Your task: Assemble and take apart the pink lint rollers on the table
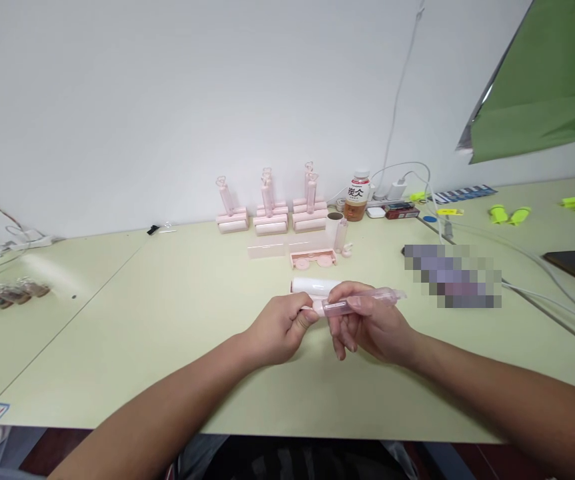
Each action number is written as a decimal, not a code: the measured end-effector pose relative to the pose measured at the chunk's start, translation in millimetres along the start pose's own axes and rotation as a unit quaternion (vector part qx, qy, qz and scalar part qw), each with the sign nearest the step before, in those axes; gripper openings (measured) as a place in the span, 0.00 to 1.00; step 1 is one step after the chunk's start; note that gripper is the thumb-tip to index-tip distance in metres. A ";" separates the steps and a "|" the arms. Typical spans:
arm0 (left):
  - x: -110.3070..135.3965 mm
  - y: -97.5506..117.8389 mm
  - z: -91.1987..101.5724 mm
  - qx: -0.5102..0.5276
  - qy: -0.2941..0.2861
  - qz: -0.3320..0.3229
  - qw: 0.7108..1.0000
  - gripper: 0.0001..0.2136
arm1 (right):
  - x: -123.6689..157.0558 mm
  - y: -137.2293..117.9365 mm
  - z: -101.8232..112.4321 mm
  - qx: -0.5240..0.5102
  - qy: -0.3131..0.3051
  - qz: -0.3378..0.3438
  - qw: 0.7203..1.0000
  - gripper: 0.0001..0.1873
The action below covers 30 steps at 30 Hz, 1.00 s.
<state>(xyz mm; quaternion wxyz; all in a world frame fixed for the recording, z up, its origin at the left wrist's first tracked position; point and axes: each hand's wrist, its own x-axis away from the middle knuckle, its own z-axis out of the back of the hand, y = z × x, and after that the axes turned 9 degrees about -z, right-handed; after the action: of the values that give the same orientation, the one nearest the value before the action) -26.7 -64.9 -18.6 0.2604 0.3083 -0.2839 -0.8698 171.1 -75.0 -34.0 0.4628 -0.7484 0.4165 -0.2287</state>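
A translucent pink tube (pixel 337 307) is held level between my two hands above the near middle of the table. My left hand (pixel 282 327) pinches the light pink cap-like piece (pixel 319 307) at its left end between thumb and fingers. Around the tube's middle, the thumb and index finger of my right hand (pixel 375 327) are closed, while the lower fingers hang loosely curled. The tube's clear tip (pixel 397 295) sticks out to the right. Just behind my hands lies a glossy white cylinder (pixel 312 286), partly covered by them.
Against the wall stand several pink tubes with loop tops (pixel 225 199) on pink blocks (pixel 232 221). Nearer lie a pink frame with round parts (pixel 313 259) and another clear tube (pixel 340 237). A drink bottle (pixel 356 197), cables (pixel 542 253) and a pixelated object (pixel 450 275) are to the right.
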 end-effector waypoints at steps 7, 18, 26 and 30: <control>1.6 0.1 -0.8 -0.102 -0.009 -0.025 0.994 0.17 | 1.0 1.2 -7.1 -0.023 0.002 -0.001 1.000 0.10; -0.6 5.3 3.9 -0.157 -0.042 -0.025 0.986 0.11 | -0.6 5.0 -6.0 -0.010 0.014 0.003 1.000 0.09; -4.2 5.3 12.8 -0.125 -0.036 0.013 0.991 0.16 | -4.3 -6.8 -4.0 0.041 0.037 -0.016 0.998 0.13; -6.4 9.1 12.1 -0.129 0.009 -0.031 0.991 0.19 | -0.4 -8.3 -7.1 0.157 0.072 -0.009 0.985 0.18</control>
<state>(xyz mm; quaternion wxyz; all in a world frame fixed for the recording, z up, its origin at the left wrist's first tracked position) -28.2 -63.3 -2.3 0.2732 0.2883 -0.1579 -0.9040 169.1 -76.4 -23.3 0.5412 -0.6516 0.4009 -0.3490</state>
